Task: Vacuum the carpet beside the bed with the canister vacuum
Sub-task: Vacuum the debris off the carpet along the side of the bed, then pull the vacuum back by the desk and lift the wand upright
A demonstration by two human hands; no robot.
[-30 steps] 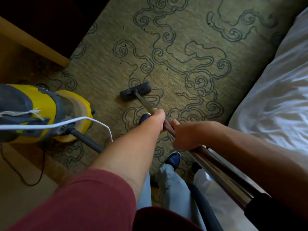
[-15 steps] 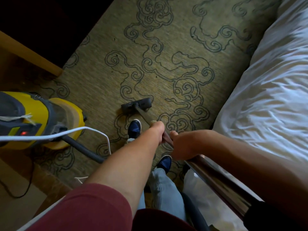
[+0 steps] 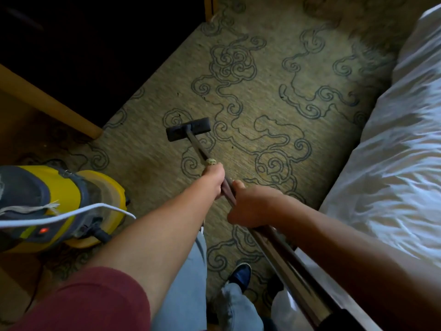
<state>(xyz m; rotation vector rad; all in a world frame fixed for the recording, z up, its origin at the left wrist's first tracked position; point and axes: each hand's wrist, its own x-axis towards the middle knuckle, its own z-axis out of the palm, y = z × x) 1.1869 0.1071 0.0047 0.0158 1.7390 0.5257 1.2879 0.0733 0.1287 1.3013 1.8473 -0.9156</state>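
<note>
Both hands, left hand (image 3: 213, 179) ahead of right hand (image 3: 250, 206), close their grip around the long metal wand (image 3: 198, 149), mid-stroke with the flat black floor nozzle (image 3: 188, 129) on the patterned olive carpet (image 3: 274, 111); next, probably, a pull back toward the white-sheeted bed (image 3: 393, 151).

2 hands (image 3: 214, 180) – 1 vacuum (image 3: 59, 206) – 1 bed (image 3: 393, 163)

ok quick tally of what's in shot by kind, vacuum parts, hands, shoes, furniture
vacuum parts: 3, yellow canister, metal wand, black floor head
hands: 2, left hand, right hand, both gripping the wand
shoes: 1, blue shoe
furniture: 1, bed
total: 7
</note>
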